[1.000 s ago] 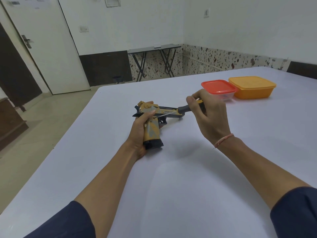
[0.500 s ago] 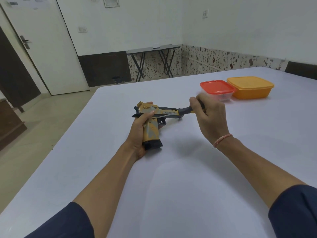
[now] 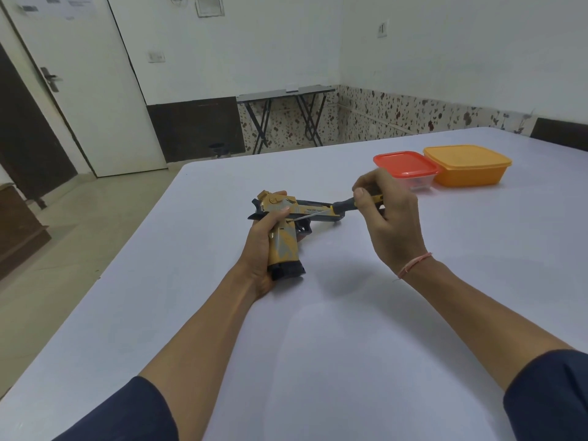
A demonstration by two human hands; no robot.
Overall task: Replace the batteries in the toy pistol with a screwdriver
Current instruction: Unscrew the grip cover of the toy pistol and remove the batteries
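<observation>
Near the middle of the white table (image 3: 318,361), straight ahead at twelve o'clock, we have the toy pistol (image 3: 284,246) lying on its side. Its butt points toward us and its barrel runs off toward three o'clock. Our left hand (image 3: 259,243) wraps the grip from the nine o'clock side, with the thumb laid across the frame just above it, bracing the toy. Our right hand (image 3: 393,224) pinches the handle of the screwdriver (image 3: 343,207) between thumb and curled fingers. The thin shaft slants down toward eight o'clock, and its tip meets the pistol at the top of the grip, beside our left thumb. Whether the tip sits in a screw head we cannot tell.

We judge the pistol to be light, hollow moulded plastic. It looks stiff, smooth enough to skate on the tabletop under a push, and likely to strip around a small screw. The best hold seems to be round the grip, close to the screw, with pressure sent along the shaft rather than sideways.

At two o'clock, well apart from the pistol, a red-lidded clear tub (image 3: 405,163) and an orange tub (image 3: 467,165) stand side by side.
</observation>
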